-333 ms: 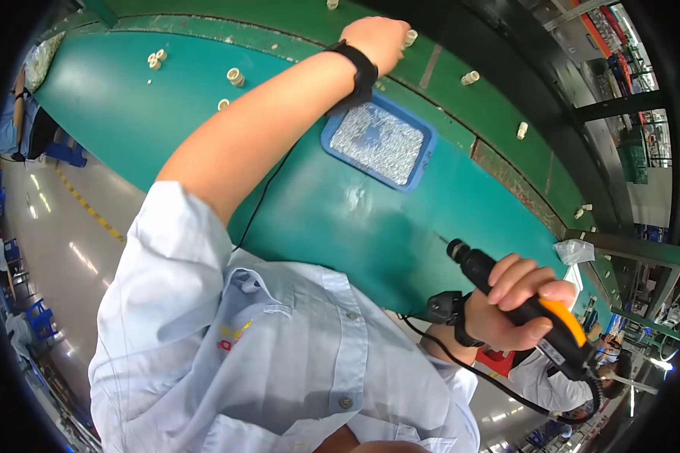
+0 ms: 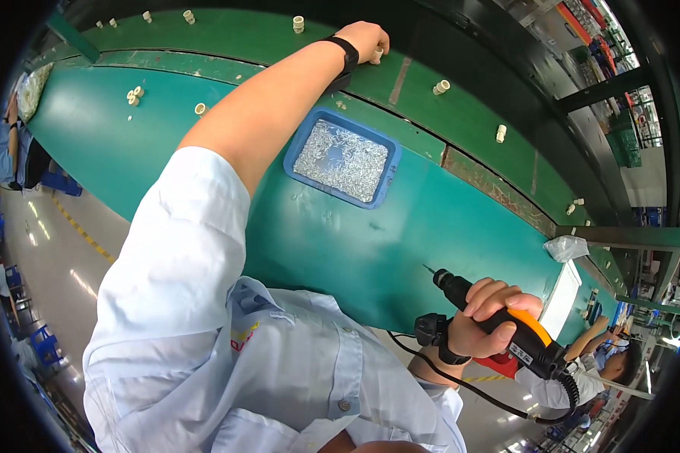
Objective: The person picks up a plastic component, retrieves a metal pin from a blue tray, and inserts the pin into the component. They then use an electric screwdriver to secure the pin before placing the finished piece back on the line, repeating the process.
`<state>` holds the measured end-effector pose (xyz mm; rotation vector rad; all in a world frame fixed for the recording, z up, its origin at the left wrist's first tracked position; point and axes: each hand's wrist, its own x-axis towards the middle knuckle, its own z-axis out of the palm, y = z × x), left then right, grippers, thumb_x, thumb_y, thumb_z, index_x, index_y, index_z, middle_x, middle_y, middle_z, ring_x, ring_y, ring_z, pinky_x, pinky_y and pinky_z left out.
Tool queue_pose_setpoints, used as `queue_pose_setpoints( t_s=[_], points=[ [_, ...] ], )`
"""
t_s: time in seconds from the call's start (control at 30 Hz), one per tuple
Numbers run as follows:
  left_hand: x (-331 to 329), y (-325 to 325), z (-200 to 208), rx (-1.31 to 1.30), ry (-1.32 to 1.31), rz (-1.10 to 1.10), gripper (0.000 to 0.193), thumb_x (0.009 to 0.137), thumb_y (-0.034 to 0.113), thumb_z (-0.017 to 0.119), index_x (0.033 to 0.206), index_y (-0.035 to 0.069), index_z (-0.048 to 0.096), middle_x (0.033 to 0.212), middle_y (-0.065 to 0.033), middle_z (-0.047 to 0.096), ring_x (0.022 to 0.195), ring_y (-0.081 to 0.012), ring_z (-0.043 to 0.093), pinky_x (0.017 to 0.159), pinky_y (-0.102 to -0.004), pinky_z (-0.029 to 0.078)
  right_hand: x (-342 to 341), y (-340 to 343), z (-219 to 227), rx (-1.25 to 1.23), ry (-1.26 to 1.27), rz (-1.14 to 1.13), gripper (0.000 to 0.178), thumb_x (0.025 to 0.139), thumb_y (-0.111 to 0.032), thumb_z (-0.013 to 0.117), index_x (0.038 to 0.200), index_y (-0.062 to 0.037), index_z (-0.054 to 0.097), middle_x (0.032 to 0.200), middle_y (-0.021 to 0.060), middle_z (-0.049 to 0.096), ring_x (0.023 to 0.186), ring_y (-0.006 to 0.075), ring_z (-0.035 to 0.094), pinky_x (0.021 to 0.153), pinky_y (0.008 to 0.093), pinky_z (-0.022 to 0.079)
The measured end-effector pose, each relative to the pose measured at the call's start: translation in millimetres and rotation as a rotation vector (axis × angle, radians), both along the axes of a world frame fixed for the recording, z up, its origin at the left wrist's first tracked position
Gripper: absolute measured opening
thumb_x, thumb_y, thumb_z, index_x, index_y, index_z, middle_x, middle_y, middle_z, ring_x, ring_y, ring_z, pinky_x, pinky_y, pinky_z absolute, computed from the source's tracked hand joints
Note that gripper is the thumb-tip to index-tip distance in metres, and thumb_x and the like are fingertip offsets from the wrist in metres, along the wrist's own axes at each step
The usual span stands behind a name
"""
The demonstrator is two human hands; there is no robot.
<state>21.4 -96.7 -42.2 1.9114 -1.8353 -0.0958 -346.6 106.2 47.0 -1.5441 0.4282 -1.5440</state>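
My left hand (image 2: 364, 41) reaches out over the green conveyor belt beyond the table edge. Its fingers are closed on a small cream plastic fitting (image 2: 378, 54), partly hidden by them. In my right hand (image 2: 493, 321) is an electric screwdriver (image 2: 527, 340), black with an orange strip. Its thin bit points up and left over the table, touching nothing. Between the two hands stands a blue tray (image 2: 295, 164), with many small shiny metal pieces (image 2: 359, 167) spread inside.
More cream fittings stand on the belt (image 2: 423, 117), such as one fitting (image 2: 441, 87) right of my left hand. A small cluster of fittings (image 2: 134, 96) lies on the teal tabletop (image 2: 310, 234). A clear plastic bag (image 2: 567, 248) rests at the right. The screwdriver's cord (image 2: 461, 370) loops below my right wrist.
The view has shifted, so tray and fittings appear farther left and lower. My left hand remains at the fitting, its fingers now more visible round it. My right hand still grips the screwdriver.
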Motion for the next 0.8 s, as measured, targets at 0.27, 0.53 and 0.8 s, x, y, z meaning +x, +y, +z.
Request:
queue_pose_setpoints(
  t_s=[0.27,0.53,0.8],
  points=[
    [-67,72,53,-0.077,0.121,-0.18,0.015,0.065,0.007,0.063,0.08,0.005,0.065,0.075,-0.0143,0.064,0.075,-0.0319,0.062,0.068,-0.0388,0.05,8,-1,-5,0.013,-0.02,0.053,0.031,0.087,-0.035,0.052,0.095,-0.006,0.044,0.055,0.0007,0.042,0.044,0.011,0.042,0.044,0.0231,0.032],
    [-121,271,31,0.304,0.357,-0.354,0.014,0.071,0.004,0.062,0.084,0.005,0.06,0.083,-0.0097,0.059,0.074,-0.0308,0.059,0.065,-0.0394,0.048,27,2,2,0.01,-0.029,0.16,0.031,0.087,-0.035,0.052,0.096,-0.0061,0.045,0.056,0.001,0.042,0.045,0.0113,0.043,0.045,0.024,0.033],
    [-118,279,17,0.302,0.37,-0.367,0.017,0.071,0.008,0.066,0.086,0.005,0.059,0.086,-0.0093,0.057,0.075,-0.0298,0.059,0.065,-0.0389,0.047,38,10,3,0.003,-0.023,0.196,0.032,0.087,-0.035,0.051,0.097,-0.006,0.045,0.056,0.0012,0.042,0.045,0.0116,0.043,0.045,0.025,0.033]
  ],
)
